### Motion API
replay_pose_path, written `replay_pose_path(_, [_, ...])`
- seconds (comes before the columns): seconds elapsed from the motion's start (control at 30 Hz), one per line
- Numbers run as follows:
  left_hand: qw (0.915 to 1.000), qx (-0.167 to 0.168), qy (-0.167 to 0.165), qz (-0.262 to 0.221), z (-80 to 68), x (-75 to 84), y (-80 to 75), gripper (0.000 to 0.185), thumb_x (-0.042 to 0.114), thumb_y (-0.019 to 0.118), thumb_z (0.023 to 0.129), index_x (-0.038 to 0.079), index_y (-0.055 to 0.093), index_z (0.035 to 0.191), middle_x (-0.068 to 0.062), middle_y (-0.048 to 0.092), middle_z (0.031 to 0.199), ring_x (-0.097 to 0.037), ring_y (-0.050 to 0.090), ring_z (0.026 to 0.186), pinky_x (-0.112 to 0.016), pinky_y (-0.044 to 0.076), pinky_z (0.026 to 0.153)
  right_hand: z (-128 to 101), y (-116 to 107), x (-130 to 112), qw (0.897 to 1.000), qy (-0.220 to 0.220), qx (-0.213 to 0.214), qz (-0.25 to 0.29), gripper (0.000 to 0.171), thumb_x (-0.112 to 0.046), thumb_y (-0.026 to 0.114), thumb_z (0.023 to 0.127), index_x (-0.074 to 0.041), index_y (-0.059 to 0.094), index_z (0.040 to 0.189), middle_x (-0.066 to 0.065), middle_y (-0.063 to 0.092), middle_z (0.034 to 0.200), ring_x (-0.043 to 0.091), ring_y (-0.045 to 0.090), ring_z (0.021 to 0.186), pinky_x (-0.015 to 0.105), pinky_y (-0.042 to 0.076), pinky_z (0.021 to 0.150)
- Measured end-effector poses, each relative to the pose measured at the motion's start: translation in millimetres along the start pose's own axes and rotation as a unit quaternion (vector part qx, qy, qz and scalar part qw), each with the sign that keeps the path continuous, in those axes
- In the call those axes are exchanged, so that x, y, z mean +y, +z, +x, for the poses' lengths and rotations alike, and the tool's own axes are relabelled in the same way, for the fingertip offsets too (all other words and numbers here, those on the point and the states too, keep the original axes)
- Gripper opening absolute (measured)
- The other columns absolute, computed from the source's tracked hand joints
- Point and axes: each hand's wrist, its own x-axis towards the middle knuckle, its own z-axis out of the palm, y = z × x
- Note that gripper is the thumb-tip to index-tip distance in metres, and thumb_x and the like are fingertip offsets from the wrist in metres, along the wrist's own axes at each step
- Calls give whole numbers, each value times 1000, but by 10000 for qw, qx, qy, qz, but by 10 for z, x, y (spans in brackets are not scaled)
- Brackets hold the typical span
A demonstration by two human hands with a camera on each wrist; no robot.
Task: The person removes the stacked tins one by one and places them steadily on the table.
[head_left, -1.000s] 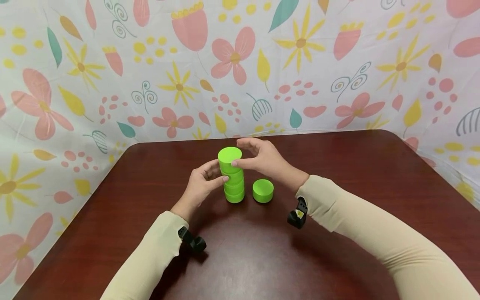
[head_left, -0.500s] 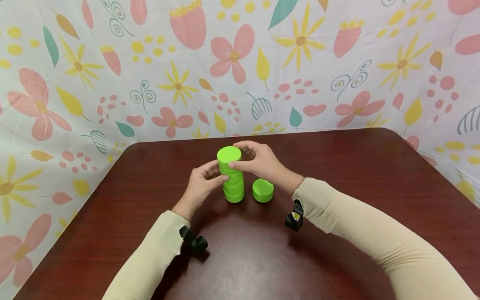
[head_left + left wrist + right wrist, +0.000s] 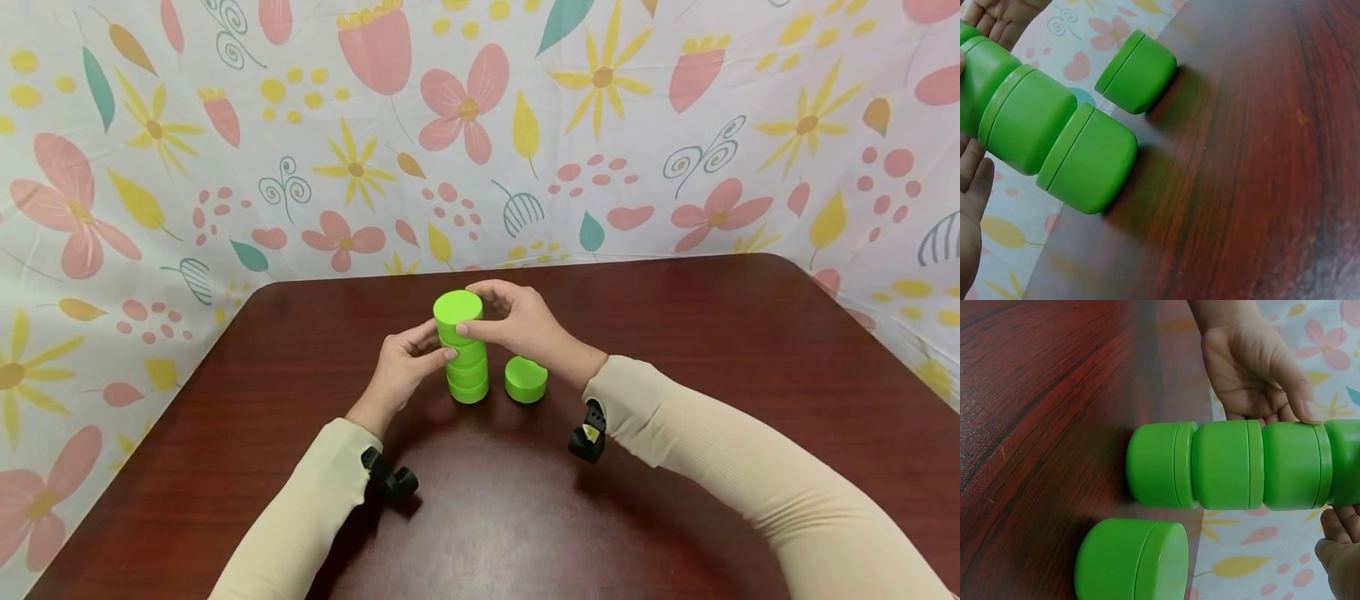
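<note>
Several small round lidded jars, all bright green, stand in an upright stack near the table's middle in the head view. My right hand [image 3: 528, 325] holds the top jar [image 3: 458, 318], thumb on the near side and fingers behind. Lower on the stack, my left hand [image 3: 397, 371] grips the jar below it [image 3: 469, 357] from the left; the right wrist view shows its thumb near that jar's lid seam. The bottom jar [image 3: 1155, 465] rests on the table. A single lidded jar [image 3: 526, 383] stands apart, just right of the stack. Some fingertips are hidden behind the jars.
The dark red-brown wooden table [image 3: 480, 517] extends around the stack. A floral cloth [image 3: 480, 208] hangs behind its far edge. The right forearm's sleeve [image 3: 720, 442] crosses the table on the right, beyond the lone jar.
My right hand has shifted slightly left and closer around the top jar, which moved a little left over the stack. My left hand stays nearly still. The lone jar has not moved.
</note>
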Motion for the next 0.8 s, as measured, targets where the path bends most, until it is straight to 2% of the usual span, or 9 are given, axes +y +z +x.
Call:
replay_pose_path(0.17, [9999, 13, 122, -11, 15, -20, -9, 49, -6, 65, 80, -3, 53, 128, -28, 60, 114, -13, 63, 96, -27, 52, 79, 9, 2, -4, 10000, 18, -16, -7, 50, -22, 75, 78, -10, 56, 123, 3, 61, 118, 17, 54, 114, 38, 45, 94])
replay_pose_path(0.47, [9998, -35, 170, -37, 21, -32, -25, 50, -7, 65, 79, -5, 52, 128, -18, 65, 109, -11, 63, 95, -26, 53, 77, 11, 19, -7, 10000, 4, 8, 59, 50, -20, 75, 77, -9, 56, 122, 4, 61, 119, 18, 53, 116, 42, 44, 96])
replay_pose_path(0.8, [9997, -96, 189, -115, 36, -22, -25, 51, -8, 64, 80, -5, 51, 129, -4, 67, 107, -11, 63, 96, -27, 53, 78, -11, -60, -90, 9995, 11, 213, 217, 50, -23, 75, 78, -12, 57, 122, 1, 60, 119, 17, 58, 103, 36, 48, 86])
